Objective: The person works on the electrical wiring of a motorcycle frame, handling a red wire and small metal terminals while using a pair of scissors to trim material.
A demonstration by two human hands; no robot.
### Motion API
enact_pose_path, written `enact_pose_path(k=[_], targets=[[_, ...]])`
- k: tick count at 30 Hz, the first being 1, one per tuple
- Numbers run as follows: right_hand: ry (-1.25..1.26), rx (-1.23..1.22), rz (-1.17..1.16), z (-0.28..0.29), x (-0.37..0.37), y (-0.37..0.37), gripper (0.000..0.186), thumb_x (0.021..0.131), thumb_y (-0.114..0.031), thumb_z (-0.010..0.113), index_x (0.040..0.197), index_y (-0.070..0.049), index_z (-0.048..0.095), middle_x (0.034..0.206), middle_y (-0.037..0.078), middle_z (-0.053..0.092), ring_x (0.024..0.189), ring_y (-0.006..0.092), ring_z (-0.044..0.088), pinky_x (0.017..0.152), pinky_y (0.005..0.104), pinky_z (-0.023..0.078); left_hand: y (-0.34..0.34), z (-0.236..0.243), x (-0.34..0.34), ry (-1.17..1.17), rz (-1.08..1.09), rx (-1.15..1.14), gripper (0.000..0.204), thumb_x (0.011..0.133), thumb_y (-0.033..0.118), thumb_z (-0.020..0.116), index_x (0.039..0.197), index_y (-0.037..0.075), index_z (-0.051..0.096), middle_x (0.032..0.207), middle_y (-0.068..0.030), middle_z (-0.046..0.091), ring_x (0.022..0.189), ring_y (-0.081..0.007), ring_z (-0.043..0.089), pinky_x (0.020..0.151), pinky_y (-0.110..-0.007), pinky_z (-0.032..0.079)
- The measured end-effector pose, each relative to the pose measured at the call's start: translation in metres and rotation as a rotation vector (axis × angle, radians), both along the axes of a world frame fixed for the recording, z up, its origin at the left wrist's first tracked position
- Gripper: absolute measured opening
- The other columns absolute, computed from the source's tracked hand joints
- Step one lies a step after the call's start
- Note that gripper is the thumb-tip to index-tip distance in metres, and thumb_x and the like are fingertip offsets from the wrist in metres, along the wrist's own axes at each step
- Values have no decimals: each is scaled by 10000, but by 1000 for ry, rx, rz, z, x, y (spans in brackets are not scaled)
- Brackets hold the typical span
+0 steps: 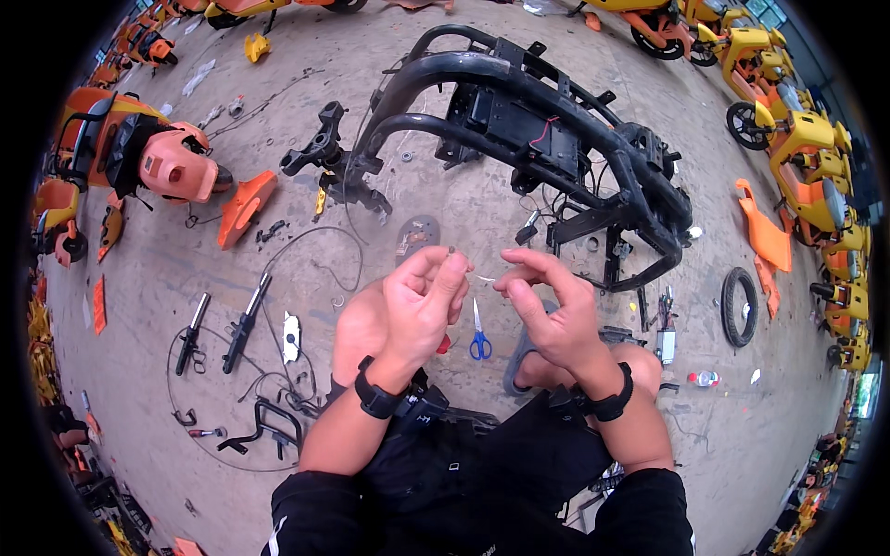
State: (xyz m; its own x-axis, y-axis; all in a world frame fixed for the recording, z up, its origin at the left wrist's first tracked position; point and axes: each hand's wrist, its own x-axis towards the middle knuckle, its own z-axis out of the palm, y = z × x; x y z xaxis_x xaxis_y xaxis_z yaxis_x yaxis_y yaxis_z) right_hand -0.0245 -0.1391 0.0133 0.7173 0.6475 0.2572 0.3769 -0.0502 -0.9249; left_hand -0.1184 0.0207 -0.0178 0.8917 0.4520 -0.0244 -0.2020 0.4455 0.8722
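My left hand (pixel 428 295) is raised above my knees, thumb and fingers pinched together. A small dark piece (pixel 451 250) shows at its fingertips, too small to name. Facing it, my right hand (pixel 554 306) has its fingers curled toward the thumb. A thin white strip (pixel 485 278) spans part of the gap between the hands and meets the right fingertips. Its other end comes close to the left fingers. Beneath the hands, a pair of blue-handled scissors (pixel 479 347) lies on the floor, blades pointing away from me.
Ahead stands a black scooter frame (pixel 519 120) with hanging wires. Two fork tubes (pixel 246 326) and tangled cables lie left. At right are a tyre (pixel 739 308), a bottle (pixel 704 379) and an orange panel (pixel 766 232). Several orange and yellow scooters (pixel 805 153) line the edges.
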Motion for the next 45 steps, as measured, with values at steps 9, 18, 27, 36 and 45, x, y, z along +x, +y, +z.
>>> enact_pose_path(k=[9,18,27,36,45], targets=[[-115,3,-23,-4,-4,8,147,902,-36,724,1040,3,757,863,108,752,705,139,694,633,252,535,-1,-1,0,-7,-159,-123,261,1053,267,605,1038,12,657,672,14,534,531,-43,404,469,-205,321],[-298,62,-111,2,-1,6,119,869,-26,748,984,-2,767,867,109,752,642,145,673,539,256,504,5,-3,4,-107,-325,-326,276,1042,148,603,1289,25,584,845,-23,595,629,-65,434,529,-241,352],[-14,313,-99,-5,-7,17,121,946,-52,700,1034,21,740,1049,140,756,740,162,714,586,250,539,-6,-5,2,59,-132,31,287,987,58,666,1259,-12,611,899,-45,680,689,-42,558,567,-202,403],[653,473,41,-18,-11,32,233,1053,-194,589,1116,26,636,1019,145,733,799,159,697,678,268,530,-16,-18,8,16,78,335,283,1003,68,643,1259,-52,630,943,-55,721,805,-92,652,691,-217,534],[1042,570,103,-21,-4,25,229,1051,-170,586,1203,1,603,950,100,705,797,165,674,691,286,519,-23,-11,3,96,114,269,287,999,104,663,1217,-82,664,885,-75,740,756,-73,656,649,-230,525]])
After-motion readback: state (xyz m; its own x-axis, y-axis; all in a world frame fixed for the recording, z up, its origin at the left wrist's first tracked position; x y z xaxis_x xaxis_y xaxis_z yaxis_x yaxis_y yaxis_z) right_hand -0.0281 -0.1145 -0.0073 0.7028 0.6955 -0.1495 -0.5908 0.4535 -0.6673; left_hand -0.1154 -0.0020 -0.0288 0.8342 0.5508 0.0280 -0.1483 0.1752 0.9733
